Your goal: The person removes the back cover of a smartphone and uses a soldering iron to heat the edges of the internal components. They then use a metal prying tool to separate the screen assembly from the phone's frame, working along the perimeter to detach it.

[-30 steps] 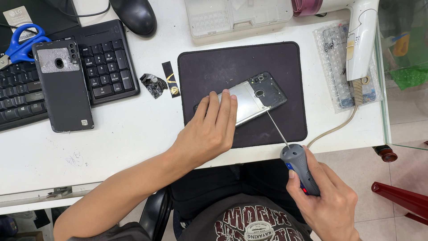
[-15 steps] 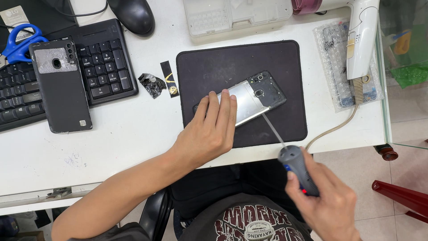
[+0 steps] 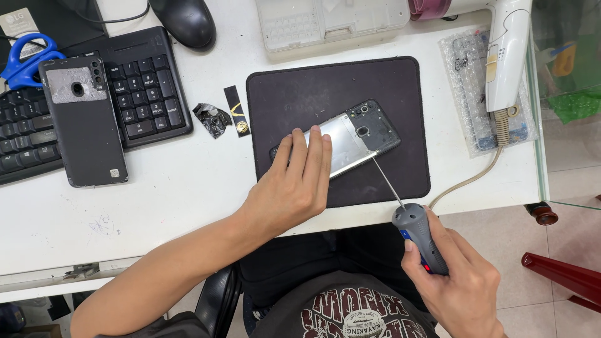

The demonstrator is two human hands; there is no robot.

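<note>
An opened phone [image 3: 357, 134] with its back cover off lies tilted on a black mat [image 3: 338, 81]. My left hand [image 3: 291, 184] rests flat on the phone's lower end, fingers pressing it down. My right hand [image 3: 460, 285] grips the grey handle of a thin screwdriver [image 3: 407, 216] below the table edge. The screwdriver's tip touches the phone's lower right edge near the dark camera section.
A phone back cover [image 3: 84, 122] lies across a black keyboard [image 3: 141, 81] at left, with blue scissors [image 3: 25, 59] behind. Small black parts [image 3: 222, 116] sit left of the mat. A white hair dryer [image 3: 504, 56], clear parts box [image 3: 325, 22] and mouse [image 3: 184, 19] line the far side.
My right hand and the screwdriver shifted slightly left and up, keeping the tip at the phone's edge. My left hand stays on the phone.
</note>
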